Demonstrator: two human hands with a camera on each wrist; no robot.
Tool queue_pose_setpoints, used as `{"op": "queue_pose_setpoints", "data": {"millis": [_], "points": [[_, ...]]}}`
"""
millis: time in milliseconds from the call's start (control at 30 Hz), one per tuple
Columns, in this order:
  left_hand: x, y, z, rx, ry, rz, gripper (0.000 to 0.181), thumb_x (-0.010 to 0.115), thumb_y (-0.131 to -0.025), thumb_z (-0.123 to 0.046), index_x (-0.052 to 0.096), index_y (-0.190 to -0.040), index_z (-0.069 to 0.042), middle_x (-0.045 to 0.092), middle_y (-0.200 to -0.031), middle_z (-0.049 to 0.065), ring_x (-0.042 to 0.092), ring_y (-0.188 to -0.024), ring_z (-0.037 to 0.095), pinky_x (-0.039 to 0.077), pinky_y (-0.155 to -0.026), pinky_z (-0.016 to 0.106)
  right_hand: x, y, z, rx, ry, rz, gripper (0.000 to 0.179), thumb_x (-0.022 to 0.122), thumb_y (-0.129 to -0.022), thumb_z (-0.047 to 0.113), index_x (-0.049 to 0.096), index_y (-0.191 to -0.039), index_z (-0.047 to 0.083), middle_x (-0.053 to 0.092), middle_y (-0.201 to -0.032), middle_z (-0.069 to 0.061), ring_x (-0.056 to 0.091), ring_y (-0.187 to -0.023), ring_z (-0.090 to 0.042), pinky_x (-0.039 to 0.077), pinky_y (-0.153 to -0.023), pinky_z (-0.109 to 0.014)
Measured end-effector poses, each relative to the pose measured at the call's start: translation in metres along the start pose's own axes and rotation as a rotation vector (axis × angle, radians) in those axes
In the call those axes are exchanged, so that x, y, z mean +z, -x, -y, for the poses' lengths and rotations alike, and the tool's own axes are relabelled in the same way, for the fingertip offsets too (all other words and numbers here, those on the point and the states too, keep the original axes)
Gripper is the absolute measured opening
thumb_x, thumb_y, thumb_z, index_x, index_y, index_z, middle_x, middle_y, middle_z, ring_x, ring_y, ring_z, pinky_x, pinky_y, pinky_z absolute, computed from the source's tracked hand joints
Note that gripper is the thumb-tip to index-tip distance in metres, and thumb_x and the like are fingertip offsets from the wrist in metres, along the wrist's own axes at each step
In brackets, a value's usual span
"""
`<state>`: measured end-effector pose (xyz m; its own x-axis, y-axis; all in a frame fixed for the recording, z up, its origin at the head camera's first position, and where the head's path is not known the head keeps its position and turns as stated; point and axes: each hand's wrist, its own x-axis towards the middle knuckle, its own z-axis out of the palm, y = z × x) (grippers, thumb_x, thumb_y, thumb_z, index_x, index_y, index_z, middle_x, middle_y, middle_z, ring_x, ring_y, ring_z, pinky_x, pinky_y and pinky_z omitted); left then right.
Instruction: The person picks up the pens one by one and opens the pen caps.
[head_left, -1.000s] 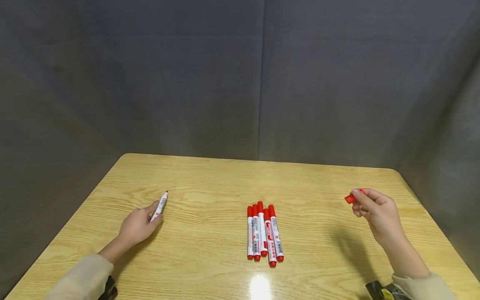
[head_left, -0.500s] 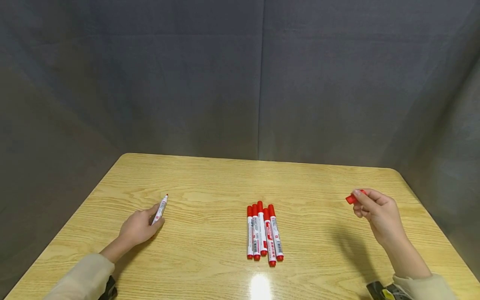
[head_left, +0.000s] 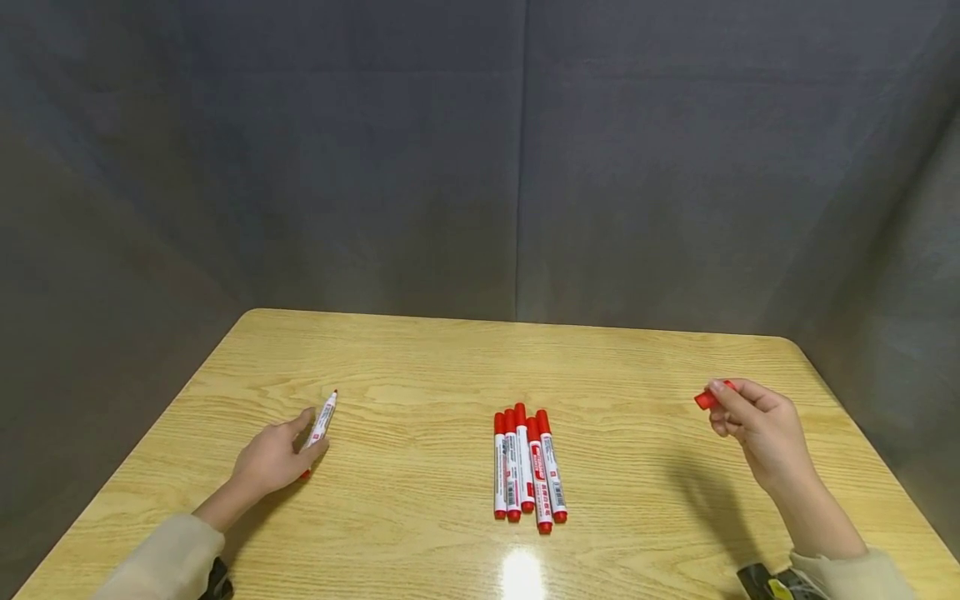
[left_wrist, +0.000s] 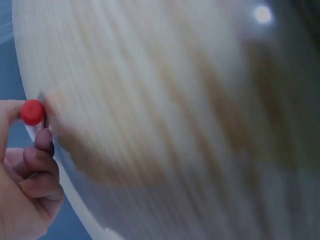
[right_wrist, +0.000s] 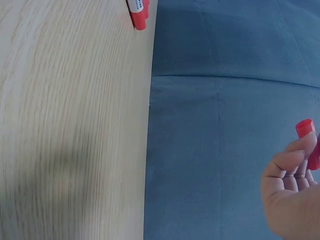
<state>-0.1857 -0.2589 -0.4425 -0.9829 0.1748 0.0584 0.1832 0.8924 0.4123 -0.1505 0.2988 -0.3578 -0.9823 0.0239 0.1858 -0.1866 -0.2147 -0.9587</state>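
On the left of the table, my left hand (head_left: 273, 454) holds an uncapped marker (head_left: 322, 421) between thumb and fingers. Its red tip points away from me, and its red rear end shows below the thumb. The left wrist view looks straight at that marker's red end (left_wrist: 33, 112), with the hand (left_wrist: 30, 190) beside it. Raised above the table's right side, my right hand (head_left: 761, 425) pinches a red marker cap (head_left: 707, 400). The cap's open end (right_wrist: 305, 125) faces outward in the right wrist view, where the hand (right_wrist: 295, 200) partly covers it.
Several capped red markers (head_left: 528, 467) lie side by side near the table's middle, caps away from me. One marker's end (right_wrist: 139, 20) shows in the right wrist view. The wood-grain table (head_left: 420, 375) is backed by a dark grey curtain (head_left: 375, 167).
The marker in my left hand has shifted slightly toward me, and its red rear end has come into sight below the thumb. My right hand with the cap has barely moved.
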Motion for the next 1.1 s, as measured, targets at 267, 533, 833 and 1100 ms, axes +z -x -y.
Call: {"op": "queue_pose_setpoints", "data": {"millis": [267, 533, 833, 1100], "points": [[-0.006, 0.002, -0.003, 0.006, 0.016, -0.057, 0.062, 0.056, -0.089, -0.029, 0.037, -0.135, 0.008, 0.033, -0.038, -0.008, 0.021, -0.033, 0.004, 0.020, -0.033, 0.019, -0.011, -0.003, -0.005, 0.039, 0.060, 0.010, 0.018, 0.053, -0.091, 0.005, 0.068, -0.081, 0.008, 0.063, -0.068, 0.001, 0.054, -0.056, -0.008, 0.044, -0.050, -0.020], [-0.016, 0.004, -0.018, 0.029, 0.065, -0.106, 0.061, 0.059, -0.088, -0.024, 0.036, -0.135, 0.007, 0.034, -0.037, -0.008, 0.022, -0.031, 0.004, 0.019, -0.032, 0.019, -0.031, -0.013, -0.020, 0.035, 0.210, 0.046, 0.014, 0.056, -0.090, 0.010, 0.067, -0.085, 0.007, 0.060, -0.068, 0.002, 0.050, -0.057, -0.010, 0.042, -0.050, -0.025], [-0.021, 0.004, -0.029, 0.059, 0.100, -0.136, 0.061, 0.059, -0.087, -0.024, 0.038, -0.134, 0.008, 0.031, -0.038, -0.009, 0.019, -0.033, 0.003, 0.018, -0.032, 0.018, -0.028, -0.012, -0.014, 0.132, 0.396, -0.005, 0.011, 0.060, -0.088, 0.014, 0.069, -0.088, 0.020, 0.066, -0.074, 0.007, 0.058, -0.066, -0.008, 0.046, -0.058, -0.020], [-0.022, 0.005, -0.034, 0.057, 0.128, -0.128, 0.063, 0.058, -0.088, -0.027, 0.036, -0.136, 0.007, 0.030, -0.039, -0.010, 0.018, -0.035, 0.002, 0.017, -0.033, 0.017, -0.035, -0.021, -0.023, 0.153, 0.639, -0.028, 0.030, 0.063, -0.086, 0.025, 0.053, -0.097, -0.001, 0.065, -0.074, 0.010, 0.061, -0.067, -0.010, 0.049, -0.059, -0.026]]}}
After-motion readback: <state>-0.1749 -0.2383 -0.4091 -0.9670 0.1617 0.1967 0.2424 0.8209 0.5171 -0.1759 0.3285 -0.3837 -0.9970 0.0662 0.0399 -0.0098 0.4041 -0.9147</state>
